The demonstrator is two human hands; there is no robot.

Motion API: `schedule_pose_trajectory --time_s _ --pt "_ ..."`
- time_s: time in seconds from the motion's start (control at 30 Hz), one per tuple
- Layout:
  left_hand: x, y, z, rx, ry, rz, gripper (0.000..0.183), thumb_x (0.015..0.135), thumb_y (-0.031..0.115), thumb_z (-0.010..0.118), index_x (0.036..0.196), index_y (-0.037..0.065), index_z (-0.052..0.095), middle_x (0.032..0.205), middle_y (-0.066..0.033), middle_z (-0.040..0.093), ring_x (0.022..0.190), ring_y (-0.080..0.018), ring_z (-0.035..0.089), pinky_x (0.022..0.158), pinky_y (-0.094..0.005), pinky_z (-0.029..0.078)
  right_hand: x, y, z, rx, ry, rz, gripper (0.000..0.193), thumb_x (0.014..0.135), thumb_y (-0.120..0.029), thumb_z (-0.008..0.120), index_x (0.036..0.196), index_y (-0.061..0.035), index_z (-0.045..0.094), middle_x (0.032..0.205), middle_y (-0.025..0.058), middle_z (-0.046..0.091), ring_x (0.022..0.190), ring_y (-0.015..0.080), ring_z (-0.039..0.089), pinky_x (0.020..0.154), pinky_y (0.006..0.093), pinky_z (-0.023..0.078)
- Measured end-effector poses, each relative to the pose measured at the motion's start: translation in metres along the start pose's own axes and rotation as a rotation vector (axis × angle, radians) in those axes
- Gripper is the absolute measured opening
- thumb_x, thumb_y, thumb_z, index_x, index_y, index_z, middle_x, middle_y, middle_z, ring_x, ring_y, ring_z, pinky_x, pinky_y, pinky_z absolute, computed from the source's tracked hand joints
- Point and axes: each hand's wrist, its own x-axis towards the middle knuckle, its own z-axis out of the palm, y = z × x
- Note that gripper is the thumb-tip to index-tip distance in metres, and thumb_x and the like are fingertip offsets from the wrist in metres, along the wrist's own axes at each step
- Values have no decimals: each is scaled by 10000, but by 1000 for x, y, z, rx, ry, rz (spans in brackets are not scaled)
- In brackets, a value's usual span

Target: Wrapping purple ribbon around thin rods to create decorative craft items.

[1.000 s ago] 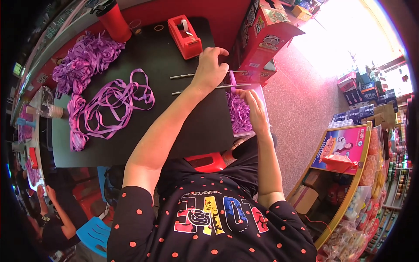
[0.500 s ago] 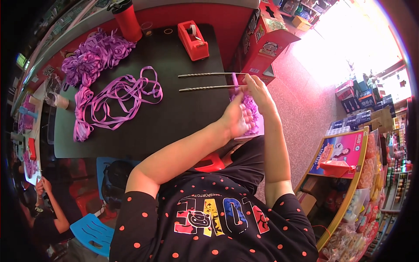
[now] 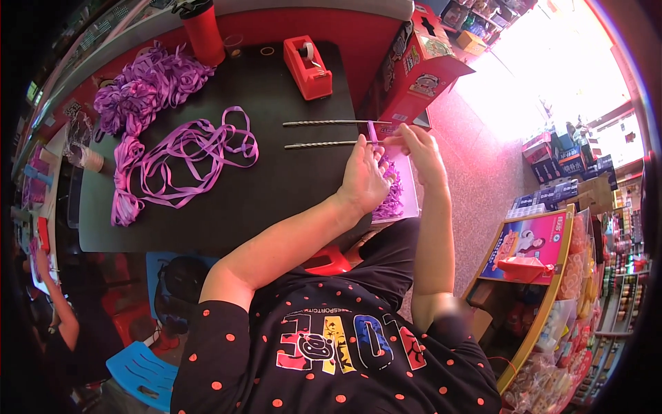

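Observation:
Two twisted metal rods [image 3: 324,123] run side by side over the table's right edge, with a purple ribbon [image 3: 372,131] looped across them near my hands. My left hand [image 3: 365,178] is just below the lower rod, palm turned right and fingers curled; whatever is inside them is hidden. On the other side, my right hand [image 3: 419,153] pinches at the ribbon beside the rod ends. Beneath both hands, a pale box [image 3: 412,200] holds a heap of crinkled purple ribbon pieces [image 3: 392,196]. Loose lengths of purple ribbon [image 3: 196,183] lie across the black table [image 3: 276,200].
A big purple ribbon bundle [image 3: 148,90], a red cup [image 3: 202,34] and a red tape dispenser [image 3: 307,69] are on the table. A red carton [image 3: 420,69] stands beyond its right end. A yellow-framed display shelf [image 3: 531,310] is at right. Another person's arm [image 3: 62,303] shows far left.
My left hand has risen toward the lower rod and its fingers have curled. My right hand has shifted slightly right and down, fingertips now at the ribbon. The other person's arm has moved.

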Motion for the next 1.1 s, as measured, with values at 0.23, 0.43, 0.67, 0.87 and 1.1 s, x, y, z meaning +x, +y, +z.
schedule_pose_trajectory --time_s 0.23,0.43,0.67,0.87,1.1 --pt "-3 -2 8 -71 95 11 846 913 611 369 1499 165 -46 1552 -68 32 1432 -310 -56 1131 -490 30 45 -37 27 -68 50 -354 278 932 -207 568 1114 -15 653 951 52 688 718 52 528 637 204 408" --pt "0 -5 7 -96 108 -22 882 893 644 380 1498 172 -54 1558 -54 40 1431 -288 52 1130 -475 47 118 -53 82 -33 1 -423 286 871 -197 609 1056 10 681 932 93 705 811 122 621 749 254 470" --pt "4 -5 1 -47 110 -9 846 902 651 348 1500 173 -10 1563 -52 70 1424 -282 91 1123 -502 67 154 -76 114 -76 -224 113 245 791 -261 711 799 -17 708 647 13 605 483 79 439 428 243 304" --pt "7 -6 0 -48 95 -9 772 929 618 319 1501 196 18 1558 -59 89 1420 -289 103 1117 -523 74 166 -75 116 10 -246 303 191 749 -234 760 711 -65 680 611 -36 558 457 30 332 416 214 194" --pt "7 -7 1 -42 84 -14 726 940 600 311 1499 214 56 1543 -45 147 1412 -270 150 1114 -522 78 169 -67 115 34 -245 282 201 735 -230 777 708 -66 665 591 -33 535 458 39 330 417 217 194"
